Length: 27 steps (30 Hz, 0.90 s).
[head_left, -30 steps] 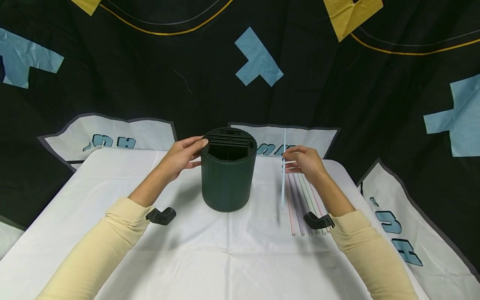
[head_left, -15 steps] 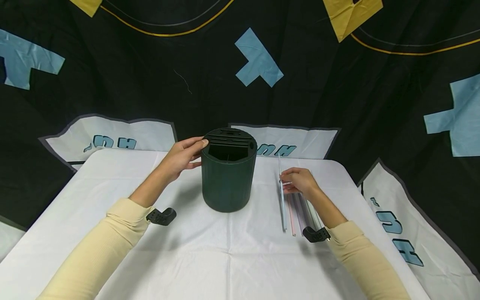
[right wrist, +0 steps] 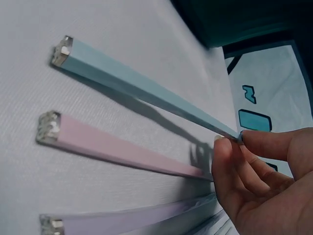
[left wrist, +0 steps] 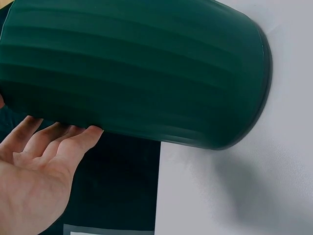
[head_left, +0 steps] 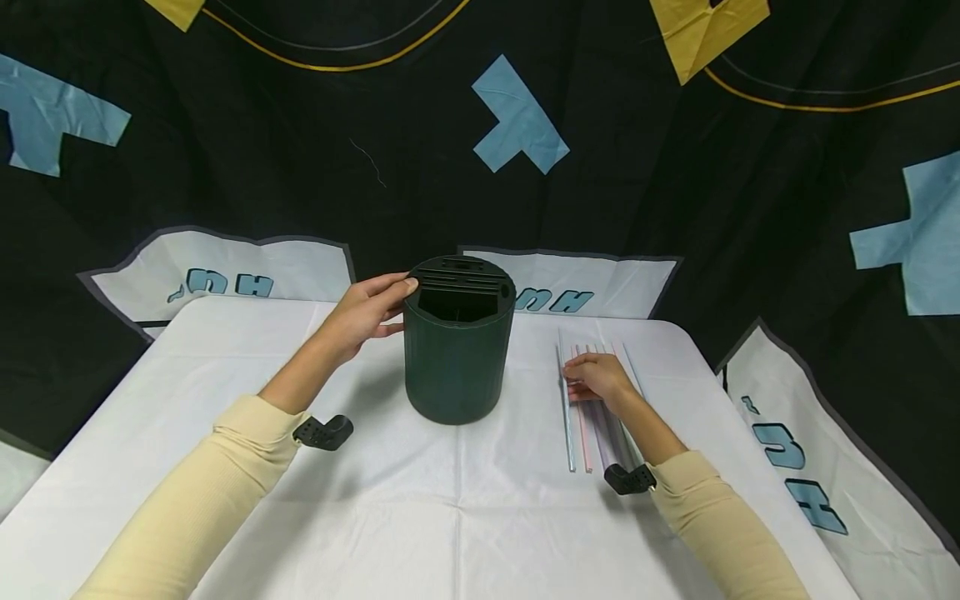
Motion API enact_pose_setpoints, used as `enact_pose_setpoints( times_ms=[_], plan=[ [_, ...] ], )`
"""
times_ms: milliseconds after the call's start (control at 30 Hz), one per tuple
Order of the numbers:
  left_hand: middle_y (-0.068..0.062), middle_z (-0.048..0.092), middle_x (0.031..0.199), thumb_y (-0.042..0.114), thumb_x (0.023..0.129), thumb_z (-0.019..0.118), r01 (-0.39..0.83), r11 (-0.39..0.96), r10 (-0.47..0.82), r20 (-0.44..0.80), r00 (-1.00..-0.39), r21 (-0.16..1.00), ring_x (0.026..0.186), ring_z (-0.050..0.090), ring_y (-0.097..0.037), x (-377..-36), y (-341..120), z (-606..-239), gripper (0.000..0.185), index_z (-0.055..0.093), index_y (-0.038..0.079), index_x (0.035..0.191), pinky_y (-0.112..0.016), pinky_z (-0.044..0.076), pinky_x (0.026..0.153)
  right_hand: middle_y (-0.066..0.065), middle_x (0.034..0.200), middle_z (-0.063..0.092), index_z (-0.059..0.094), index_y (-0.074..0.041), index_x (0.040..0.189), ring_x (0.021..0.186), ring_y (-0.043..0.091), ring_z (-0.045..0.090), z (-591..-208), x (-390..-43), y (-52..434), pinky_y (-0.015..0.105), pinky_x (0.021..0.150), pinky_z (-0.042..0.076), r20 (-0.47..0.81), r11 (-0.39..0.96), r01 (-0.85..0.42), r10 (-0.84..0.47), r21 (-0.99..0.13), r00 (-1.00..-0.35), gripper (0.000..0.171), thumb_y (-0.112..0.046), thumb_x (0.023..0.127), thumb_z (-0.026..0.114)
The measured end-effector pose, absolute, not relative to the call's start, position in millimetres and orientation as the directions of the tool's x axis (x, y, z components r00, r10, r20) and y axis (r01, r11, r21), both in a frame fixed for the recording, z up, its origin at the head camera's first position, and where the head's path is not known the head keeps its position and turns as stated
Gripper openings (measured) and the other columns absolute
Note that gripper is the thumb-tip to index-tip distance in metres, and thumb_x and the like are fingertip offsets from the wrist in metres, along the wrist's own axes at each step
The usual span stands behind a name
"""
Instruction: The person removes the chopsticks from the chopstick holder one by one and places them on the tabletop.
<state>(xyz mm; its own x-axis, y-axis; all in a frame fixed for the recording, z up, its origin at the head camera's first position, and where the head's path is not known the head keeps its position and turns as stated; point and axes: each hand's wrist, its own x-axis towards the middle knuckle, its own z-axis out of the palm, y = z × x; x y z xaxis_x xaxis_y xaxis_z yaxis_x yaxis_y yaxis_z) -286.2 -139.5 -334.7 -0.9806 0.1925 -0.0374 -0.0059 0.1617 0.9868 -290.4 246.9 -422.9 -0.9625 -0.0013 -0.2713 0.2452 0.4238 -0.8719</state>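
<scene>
A dark green ribbed container (head_left: pixel 456 358) stands upright mid-table, its slotted top open. My left hand (head_left: pixel 375 312) holds its left side, thumb on the rim and fingers against the wall (left wrist: pixel 73 134). Several thin pastel straws (head_left: pixel 600 417) lie side by side on the white cloth to the right. My right hand (head_left: pixel 596 379) rests over them and pinches the light blue straw (head_left: pixel 567 425), the leftmost one. In the right wrist view this blue straw (right wrist: pixel 146 90) is pinched between thumb and fingertip (right wrist: pixel 230 147), its far end touching the cloth. A pink straw (right wrist: pixel 122 152) and a lilac straw (right wrist: pixel 137 220) lie beside it.
The white-covered table (head_left: pixel 450 517) ends just behind the container, with black cloth bearing blue and yellow patches (head_left: pixel 517 117) beyond. Black wrist mounts (head_left: pixel 322 432) sit at both cuffs. The table's right edge runs close to the straws.
My right hand brought the blue straw down from a raised, upright hold to lie on the cloth beside the other straws. The left hand and container stayed put.
</scene>
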Motion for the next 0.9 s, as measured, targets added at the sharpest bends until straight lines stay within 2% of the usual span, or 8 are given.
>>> enact_pose_setpoints(
  times_ms=[167, 367, 667, 900],
  plan=[
    [-0.013, 0.053, 0.151, 0.042, 0.102, 0.059, -0.007, 0.165, 0.195, -0.040, -0.980, 0.986, 0.138, 0.053, -0.032, -286, -139, -334, 0.061, 0.046, 0.012, 0.152, -0.049, 0.054, 0.102, 0.005, 0.076, 0.066, 0.062, 0.009, 0.121, 0.061, 0.011, 0.063, -427, -290, 249, 0.025, 0.060, 0.059, -0.279, 0.417, 0.256, 0.004, -0.872, -0.960, 0.030, -0.013, 0.100, 0.063],
    [-0.013, 0.053, 0.150, 0.042, 0.102, 0.059, -0.004, 0.159, 0.199, -0.036, -0.979, 0.987, 0.138, 0.053, -0.032, -286, -138, -334, 0.060, 0.046, 0.011, 0.152, -0.050, 0.053, 0.102, 0.003, 0.073, 0.066, 0.062, 0.009, 0.121, 0.059, 0.010, 0.062, -432, -290, 252, 0.024, 0.058, 0.058, -0.292, 0.408, 0.273, 0.017, -0.871, -0.956, 0.030, -0.012, 0.099, 0.064],
    [-0.013, 0.053, 0.150, 0.041, 0.102, 0.059, -0.007, 0.154, 0.198, -0.037, -0.979, 0.988, 0.138, 0.053, -0.032, -287, -136, -335, 0.060, 0.046, 0.011, 0.152, -0.049, 0.053, 0.102, 0.008, 0.084, 0.070, 0.068, 0.007, 0.117, 0.066, 0.012, 0.062, -437, -288, 256, 0.023, 0.059, 0.057, -0.231, 0.472, 0.240, 0.078, -0.848, -0.970, 0.028, -0.012, 0.097, 0.066],
    [-0.013, 0.051, 0.153, 0.044, 0.102, 0.059, -0.006, 0.174, 0.191, -0.039, -0.981, 0.985, 0.140, 0.051, -0.032, -285, -136, -333, 0.063, 0.044, 0.011, 0.153, -0.049, 0.051, 0.105, 0.008, 0.086, 0.070, 0.070, 0.005, 0.116, 0.067, 0.012, 0.061, -434, -286, 259, 0.022, 0.059, 0.056, -0.197, 0.502, 0.231, 0.121, -0.833, -0.973, 0.027, -0.014, 0.096, 0.066]
  ],
)
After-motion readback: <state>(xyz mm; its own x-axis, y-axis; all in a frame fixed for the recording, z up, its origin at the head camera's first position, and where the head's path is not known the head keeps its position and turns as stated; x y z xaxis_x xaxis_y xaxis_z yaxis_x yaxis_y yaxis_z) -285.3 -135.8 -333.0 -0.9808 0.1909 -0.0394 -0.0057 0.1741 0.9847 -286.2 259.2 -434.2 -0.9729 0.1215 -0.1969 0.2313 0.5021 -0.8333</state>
